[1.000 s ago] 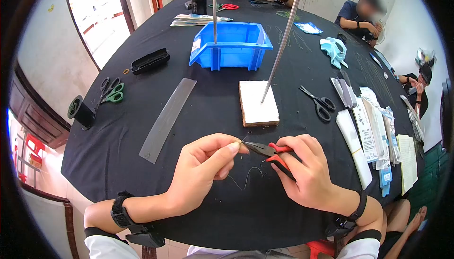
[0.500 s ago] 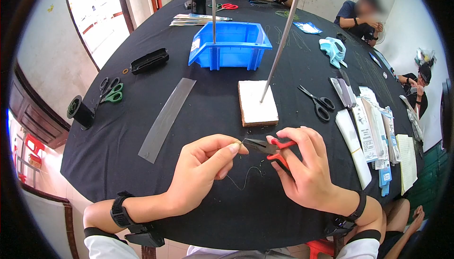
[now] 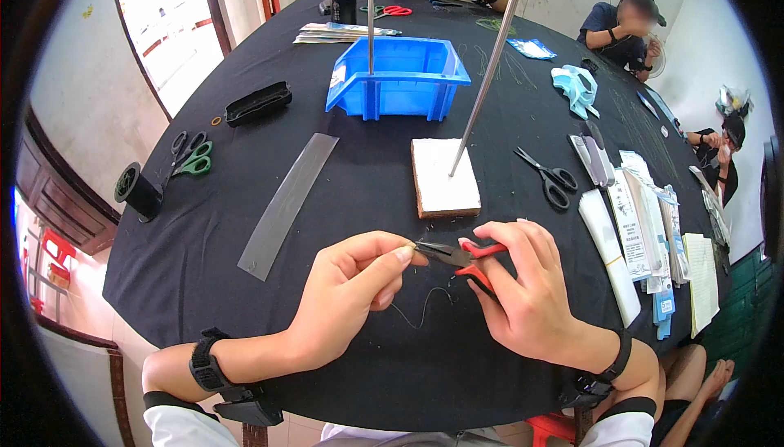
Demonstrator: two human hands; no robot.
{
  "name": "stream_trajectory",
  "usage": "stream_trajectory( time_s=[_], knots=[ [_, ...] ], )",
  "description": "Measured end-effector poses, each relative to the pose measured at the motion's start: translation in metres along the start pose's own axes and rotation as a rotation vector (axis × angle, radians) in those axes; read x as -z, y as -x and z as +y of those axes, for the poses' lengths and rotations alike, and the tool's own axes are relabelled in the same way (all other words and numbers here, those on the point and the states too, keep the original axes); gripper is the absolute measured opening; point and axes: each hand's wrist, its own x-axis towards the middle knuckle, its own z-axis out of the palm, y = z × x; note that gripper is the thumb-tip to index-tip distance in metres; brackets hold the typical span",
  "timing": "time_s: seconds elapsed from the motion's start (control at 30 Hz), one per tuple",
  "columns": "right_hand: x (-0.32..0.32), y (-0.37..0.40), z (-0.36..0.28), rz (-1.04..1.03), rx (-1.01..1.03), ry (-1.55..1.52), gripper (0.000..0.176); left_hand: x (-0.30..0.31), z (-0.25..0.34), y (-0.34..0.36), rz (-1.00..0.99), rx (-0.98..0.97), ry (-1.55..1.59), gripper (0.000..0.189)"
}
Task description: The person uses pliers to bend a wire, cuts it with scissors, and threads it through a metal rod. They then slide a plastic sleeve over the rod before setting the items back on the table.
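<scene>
Pliers (image 3: 445, 253): long axis left to right, on the near side of the white block (image 3: 445, 173)
Right hand (image 3: 527, 290): nearer, fingers grasping the red handles (image 3: 475, 273)
Left hand (image 3: 347, 296): fingers pinching a tiny piece (image 3: 412, 244), just left of the plier tips; contact unclear
Thread (image 3: 425, 310): curved over the tabletop (image 3: 425, 382)

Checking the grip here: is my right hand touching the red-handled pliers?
Touching: the head view shows the right hand holding the red-handled pliers, fingers against the handles.
</scene>
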Motion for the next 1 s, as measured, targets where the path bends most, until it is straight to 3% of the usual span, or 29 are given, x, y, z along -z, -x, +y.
stream_trajectory(
  time_s=[0.53,0.67,1.0],
  knots=[
    [-0.005,0.004,0.003,-0.005,0.031,-0.127,0.02,0.002,-0.002,0.001,-0.066,0.022,-0.043,0.018],
    [-0.007,0.006,0.007,0.046,0.006,-0.29,0.023,-0.002,0.001,0.004,-0.083,0.023,-0.115,0.019],
    [-0.011,0.008,0.005,0.042,-0.052,-0.302,0.022,-0.002,0.0,0.006,-0.021,-0.088,-0.344,0.018]
  ],
)
